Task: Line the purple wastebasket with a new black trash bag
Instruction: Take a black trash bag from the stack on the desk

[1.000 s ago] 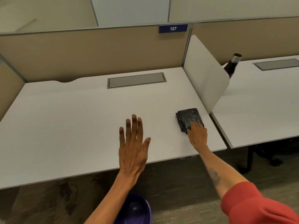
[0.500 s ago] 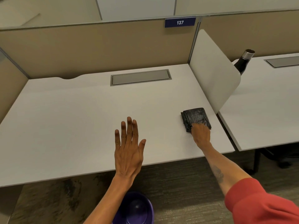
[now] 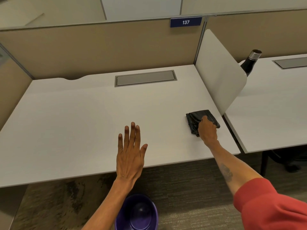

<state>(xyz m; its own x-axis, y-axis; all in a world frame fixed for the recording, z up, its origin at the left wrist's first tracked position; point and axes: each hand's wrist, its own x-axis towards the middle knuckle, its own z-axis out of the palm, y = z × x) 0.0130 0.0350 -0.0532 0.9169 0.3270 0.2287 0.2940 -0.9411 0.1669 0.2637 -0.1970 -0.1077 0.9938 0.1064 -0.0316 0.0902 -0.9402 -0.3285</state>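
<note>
The wastebasket (image 3: 136, 213) stands on the floor, below the left wrist. The left hand (image 3: 130, 155) lies over the tabletop (image 3: 74, 123) edge, fingers (image 3: 132, 133) extended, thumb spread. The right hand (image 3: 207, 130) rests on the folded bag (image 3: 193, 118), fingers curled onto it; whether they pinch it cannot be told. A divider (image 3: 219, 77) stands beyond the bag.

Your right hand (image 3: 207, 130) covers the folded black trash bag's (image 3: 196, 117) near half. The bottom edge cuts off the purple wastebasket (image 3: 137, 213).
</note>
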